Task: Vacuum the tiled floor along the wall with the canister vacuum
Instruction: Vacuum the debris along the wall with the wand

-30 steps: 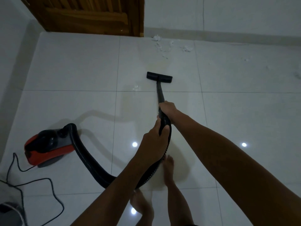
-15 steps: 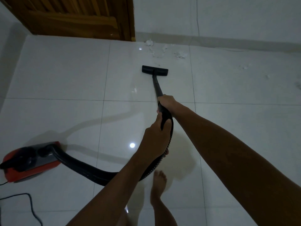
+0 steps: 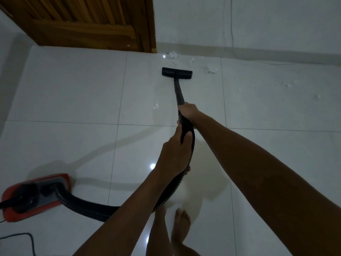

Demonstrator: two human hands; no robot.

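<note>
A black vacuum wand [image 3: 178, 91] runs forward from my hands to a flat black floor nozzle [image 3: 177, 73] lying on the white tiles close to the far wall. My right hand [image 3: 188, 110] grips the wand higher up; my left hand [image 3: 175, 155] is closed around the handle end where the ribbed black hose [image 3: 86, 206] starts. The hose curves left to the red and black canister [image 3: 35, 197] at the lower left. White paper scraps [image 3: 174, 54] lie just beyond the nozzle, with more scraps [image 3: 209, 68] to its right along the skirting.
A wooden door [image 3: 86, 24] fills the upper left corner. The white wall and skirting [image 3: 267, 54] run along the far side. A black power cord [image 3: 27, 239] loops at the lower left. My bare feet [image 3: 181, 226] stand just behind the hose. Tiny scraps [image 3: 287, 84] dot tiles further right.
The nozzle has been pushed forward toward the wall and the paper scraps. I have stepped forward, and the canister has trailed along to my lower left.
</note>
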